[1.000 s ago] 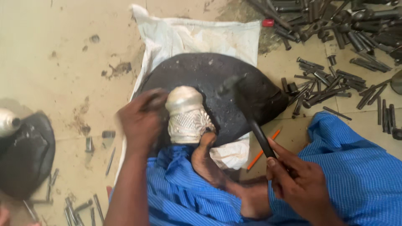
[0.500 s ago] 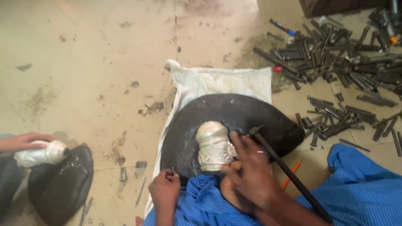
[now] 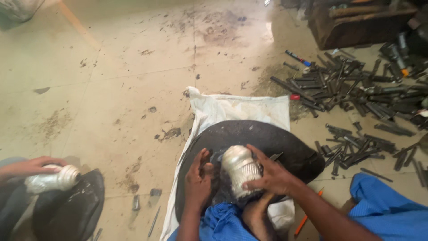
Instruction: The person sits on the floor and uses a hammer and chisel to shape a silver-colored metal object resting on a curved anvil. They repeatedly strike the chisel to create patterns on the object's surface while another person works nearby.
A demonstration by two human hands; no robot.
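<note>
Silver embossed metal vessel [image 3: 240, 172], rounded, with a ribbed patterned band: lies on its side on the black domed pitch block [image 3: 290, 143], near the middle of the scene. Your right hand [image 3: 272, 176] is wrapped over the vessel's right side, fingers spread across the ribbing, clamped on it. Your left hand [image 3: 198, 183] rests just left of the vessel, fingers curled on the block's dark surface; whether it touches the vessel you cannot tell. Block sits on a white woven sack [image 3: 232, 109] spread over the stained tile floor [image 3: 111, 89]. Your blue cloth garment [image 3: 223, 223] lies at the near edge. Far right: heap of dark steel punches [image 3: 352, 85]. Near left: another person's hand [image 3: 31, 167] on a second silver vessel [image 3: 51, 180] over a second black block [image 3: 71, 209].
</note>
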